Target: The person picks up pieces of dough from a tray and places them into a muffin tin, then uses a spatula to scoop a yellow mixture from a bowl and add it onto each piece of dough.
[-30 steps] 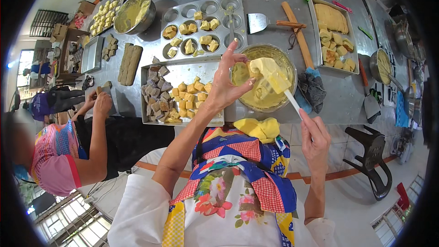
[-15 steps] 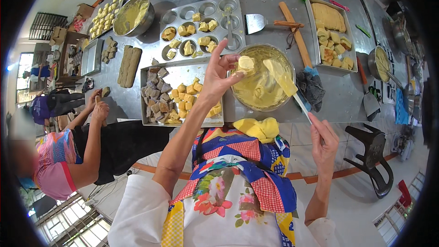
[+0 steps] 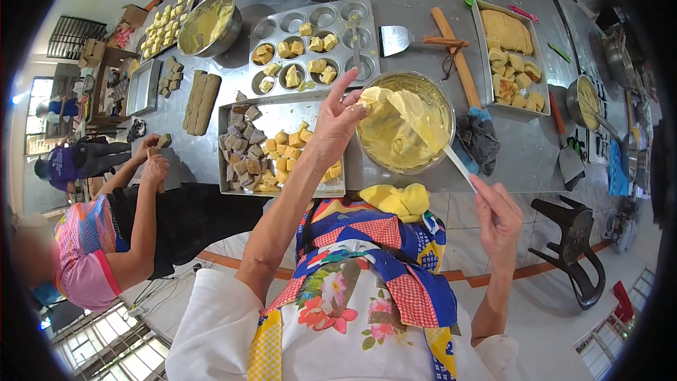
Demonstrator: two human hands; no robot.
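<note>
My left hand point(image 3: 337, 123) pinches a cream-covered cake cube point(image 3: 374, 101) above the left part of a metal bowl point(image 3: 451, 109). Pale yellow cream point(image 3: 393, 149) coats the inside of that bowl. In my right hand point(image 3: 499, 217) is the white handle of a spatula point(image 3: 427, 125); its cream-laden blade touches the cube's side. A muffin pan point(image 3: 308, 20) lies beyond my left hand, several of its cups holding yellow cake pieces. Under my left forearm, a tray point(image 3: 284, 116) holds purplish-grey cubes point(image 3: 243, 142) and yellow cubes point(image 3: 285, 147).
At the right stand a tray of cake pieces point(image 3: 518, 74), a wooden stick point(image 3: 457, 56), a metal scraper point(image 3: 396, 39) and a dark cloth point(image 3: 479, 142). A second cream bowl point(image 3: 229, 35) is at the far left. A co-worker point(image 3: 134, 219) handles a grey piece at the left.
The spatula has moved left until its blade meets the cake cube, spreading cream there. My left hand stays over the bowl's left side, its fingers slightly shifted.
</note>
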